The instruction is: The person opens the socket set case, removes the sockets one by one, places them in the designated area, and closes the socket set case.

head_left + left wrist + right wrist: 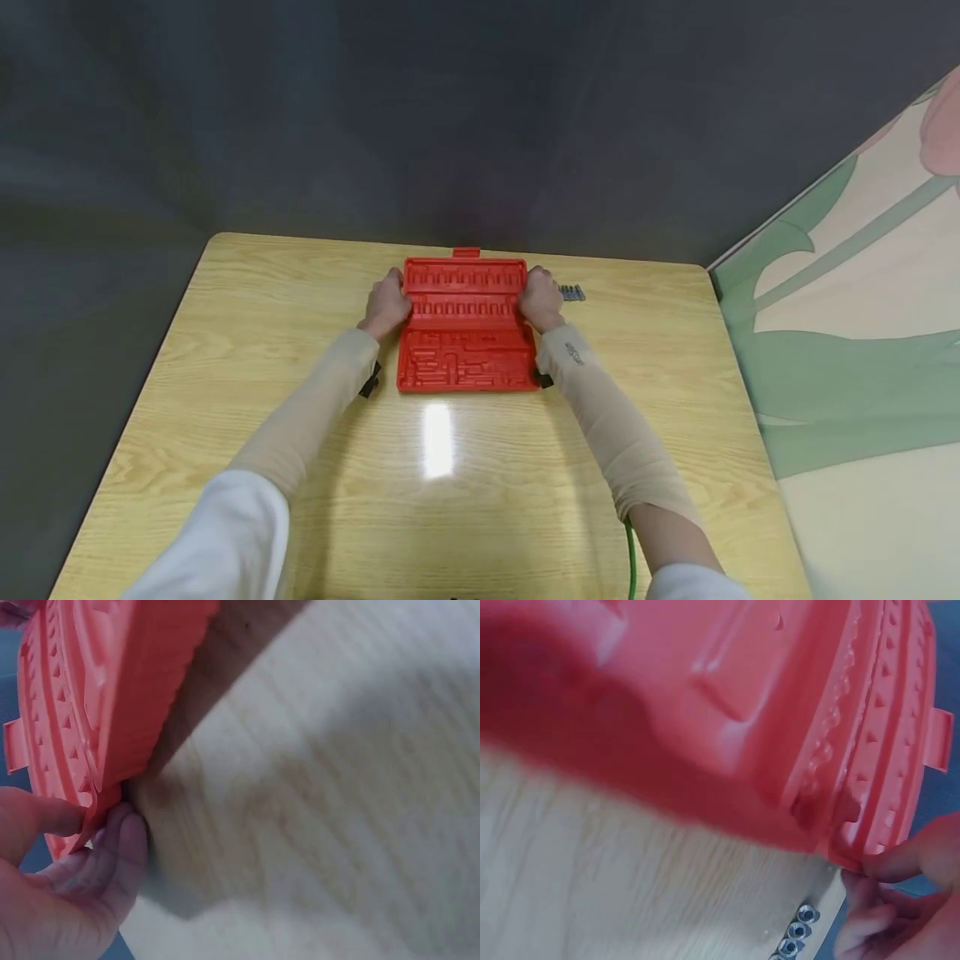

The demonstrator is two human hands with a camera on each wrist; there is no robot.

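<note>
**Both hands grip the red tray at its far end**

You have the red moulded tool tray [465,325] lying on the wooden table [225,333], near the far edge and about midway across; its rows of empty socket slots face up, and a small red tab [466,252] sticks out from its far edge.

Your left hand [386,304] holds the tray's left side near the far corner; in the left wrist view the thumb [45,814] lies on top of the rim and the fingers [124,844] curl under it, so the hand is clamped on the tray; the edge there looks lifted slightly off the tabletop.

Your right hand [542,298] grips the opposite side at the same height; in the right wrist view the fingertips [900,859] pinch the tray's rim, with the rest of the hand below it.

A short row of metal sockets [572,292] lies on the table just beside your right hand, toward the far right; the right wrist view shows them close under the tray's corner, apart from it.

A green cable [632,558] runs down beside your right forearm.
</note>
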